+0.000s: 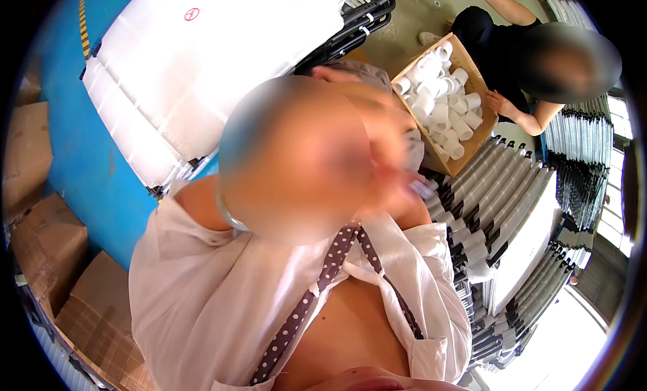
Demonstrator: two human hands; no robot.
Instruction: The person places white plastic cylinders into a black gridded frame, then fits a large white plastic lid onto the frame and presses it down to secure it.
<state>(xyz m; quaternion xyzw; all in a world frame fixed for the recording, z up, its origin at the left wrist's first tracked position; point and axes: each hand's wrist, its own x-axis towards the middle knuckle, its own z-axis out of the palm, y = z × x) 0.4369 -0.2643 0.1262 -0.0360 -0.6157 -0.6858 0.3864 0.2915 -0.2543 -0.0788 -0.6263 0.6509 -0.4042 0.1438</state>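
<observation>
A large blurred patch covers the middle of the head view, over much of my forearms. My left arm (205,203) leaves its white sleeve and runs behind that patch; my left hand and whatever it touches cannot be made out. On the right side of the patch, my right hand (394,192) is smeared by motion. A small pale shiny thing (423,187) shows at its edge; whether the fingers hold it is unclear. Beyond the hands stands a cardboard box (486,87) full of white plastic cylindrical pieces (441,114).
A co-worker's hand (502,104) touches the box's right side. Large white panels with black tubes (216,61) lie at far left. Folded frames with grey fabric (502,182) stack along the right. Brown cartons (50,239) line the left, beside the blue floor (101,182).
</observation>
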